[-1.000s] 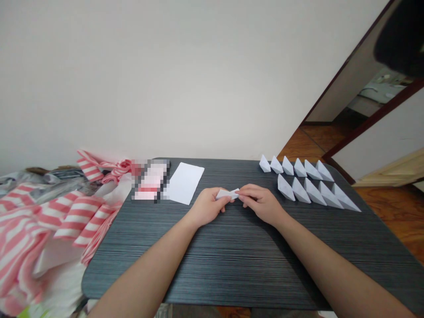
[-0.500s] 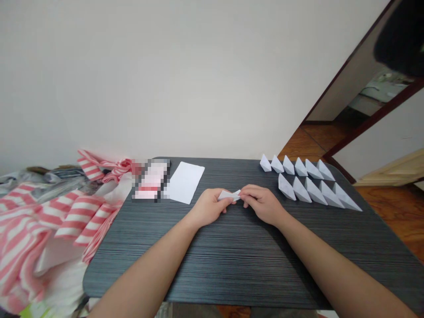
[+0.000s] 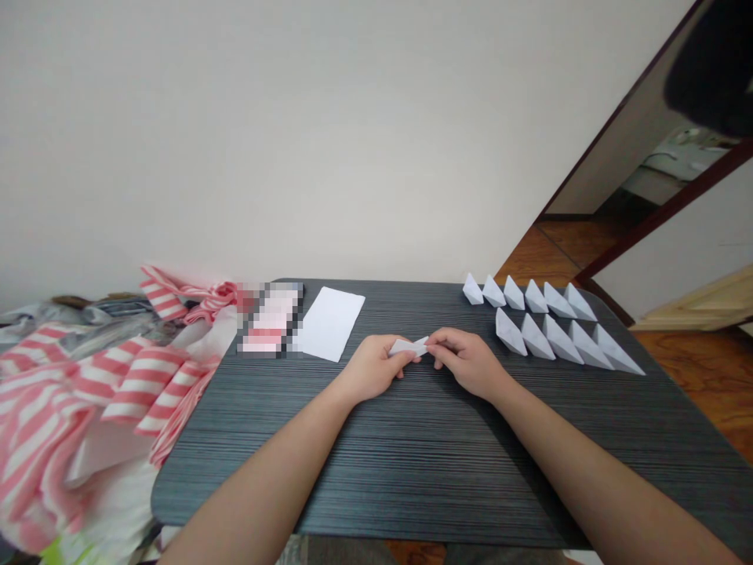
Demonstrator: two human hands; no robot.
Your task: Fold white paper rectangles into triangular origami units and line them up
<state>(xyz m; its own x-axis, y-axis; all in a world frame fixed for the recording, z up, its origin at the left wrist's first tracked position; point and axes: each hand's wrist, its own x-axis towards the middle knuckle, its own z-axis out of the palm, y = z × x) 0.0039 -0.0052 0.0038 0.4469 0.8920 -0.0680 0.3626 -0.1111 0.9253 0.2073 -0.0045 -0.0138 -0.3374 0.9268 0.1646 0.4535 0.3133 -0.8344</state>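
Observation:
A small folded piece of white paper [image 3: 410,346] is held between my two hands, above the middle of the dark table [image 3: 376,463]. My left hand [image 3: 372,367] pinches its left part, thumb on top and fingers beneath. At the paper's right end, the thumb and fingertips of my right hand [image 3: 462,355] are closed on it. Two rows of folded white paper boats [image 3: 535,297] stand to the right of my right hand. Beyond my left hand lies a flat stack of white paper [image 3: 332,323].
A pixelated phone-like rectangle [image 3: 271,318] lies left of the paper stack. Red-and-white striped cloth [image 3: 144,380] is heaped beside the table's left edge. A pale wall [image 3: 329,141] rises behind the table. Wooden floor [image 3: 706,384] shows at right.
Both hands keep their grip on the folded paper, with only a very slight shift of the fingers. The whole view has moved a little.

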